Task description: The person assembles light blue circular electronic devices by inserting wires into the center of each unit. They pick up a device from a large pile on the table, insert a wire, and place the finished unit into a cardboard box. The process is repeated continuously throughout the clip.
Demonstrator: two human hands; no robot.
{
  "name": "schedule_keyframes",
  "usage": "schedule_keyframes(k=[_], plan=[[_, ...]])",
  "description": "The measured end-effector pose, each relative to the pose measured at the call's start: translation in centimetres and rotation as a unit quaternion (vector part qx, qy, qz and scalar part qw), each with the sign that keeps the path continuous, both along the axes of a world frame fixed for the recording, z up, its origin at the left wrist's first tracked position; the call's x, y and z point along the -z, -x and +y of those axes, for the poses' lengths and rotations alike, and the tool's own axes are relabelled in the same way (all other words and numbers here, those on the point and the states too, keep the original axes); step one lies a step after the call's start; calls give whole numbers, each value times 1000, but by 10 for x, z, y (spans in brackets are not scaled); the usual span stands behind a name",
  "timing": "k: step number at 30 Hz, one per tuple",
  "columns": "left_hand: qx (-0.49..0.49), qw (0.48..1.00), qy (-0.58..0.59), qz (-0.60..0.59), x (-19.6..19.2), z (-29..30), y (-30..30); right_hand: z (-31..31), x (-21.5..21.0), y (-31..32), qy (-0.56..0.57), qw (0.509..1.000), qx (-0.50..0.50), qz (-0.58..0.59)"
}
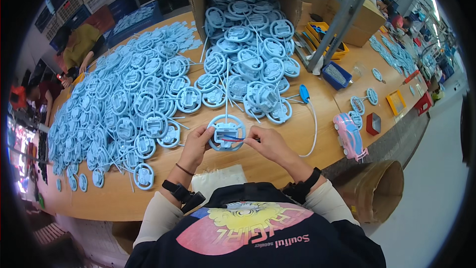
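My left hand (197, 145) grips the left rim of a light-blue toy steering wheel (226, 132), held over the near edge of the table. Its back faces up, showing a rectangular recess, and a thin straight stem points away from me. Pinched between the fingers of my right hand (271, 145) are thin blue and red strands (232, 139) that look like wires; they reach over the lower part of the recess. Beyond my hands lies a large heap of similar steering wheels (124, 101), and more spill from an open cardboard box (197, 7).
On the right are a metal post (342, 22), a blue tray of small parts (337, 75), a blue oval piece (304, 93) with a white cable, a pink-and-blue toy car (350, 136) and a red tray (373, 123). A cardboard bin (369, 196) stands below. Another person (82, 44) works at far left.
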State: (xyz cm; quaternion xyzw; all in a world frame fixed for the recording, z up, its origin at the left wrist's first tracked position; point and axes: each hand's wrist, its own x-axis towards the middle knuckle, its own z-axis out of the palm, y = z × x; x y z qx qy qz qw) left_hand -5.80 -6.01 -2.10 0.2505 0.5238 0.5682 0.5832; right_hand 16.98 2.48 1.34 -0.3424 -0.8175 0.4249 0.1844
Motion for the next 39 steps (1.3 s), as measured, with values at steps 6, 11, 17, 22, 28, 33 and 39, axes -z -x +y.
schedule_keyframes(k=[6, 11, 17, 22, 28, 33, 39], plan=[[35, 999, -6, -25, -2, -2, 2, 1, -6, -5, -35, 999, -15, 33], [72, 989, -28, -129, -9, -3, -6, -1, 1, -8, 9, 998, -16, 56], [80, 966, -56, -238, 2, -4, -16, -6, 6, -7, 14, 998, -10, 52], [77, 980, 8, -185, 32, -10, -1, -10, 35, 5, 10, 1000, -16, 19], [-67, 997, -24, -21, 32, 37, 134, -8, 53, -5, 47, 999, -1, -19], [-119, 973, -118, -157, -9, 98, 184, -7, 99, -16, 137, 989, 8, -48], [95, 787, -131, 595, 38, 210, 149, -11, 130, -14, 171, 975, -8, -139]])
